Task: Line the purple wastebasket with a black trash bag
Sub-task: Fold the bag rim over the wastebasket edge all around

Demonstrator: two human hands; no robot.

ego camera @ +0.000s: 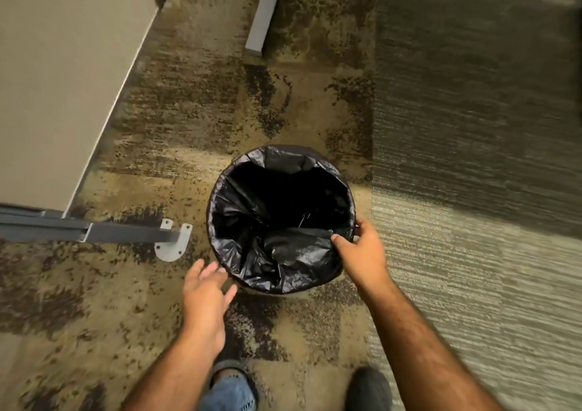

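Black crinkled plastic trash bag [280,221] already sits inside the round purple wastebasket [356,228] on the carpet, film folded over most of the rim. R hand [359,250] pinches bag edge at approx 4 o'clock, thumb inside. L hand [204,294], fingers spread, holds nothing, just off the rim at 7 o'clock, so it's nearer the slack lower-left fold, likely next to tuck.

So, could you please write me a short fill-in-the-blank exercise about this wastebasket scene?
1. The trash bag lining the wastebasket is ___ in colour.
2. The ___ hand grips the bag at the rim.
3. The left hand is open, its fingers ___.
4. The wastebasket stands on ___.

Missing words: black; right; spread; carpet
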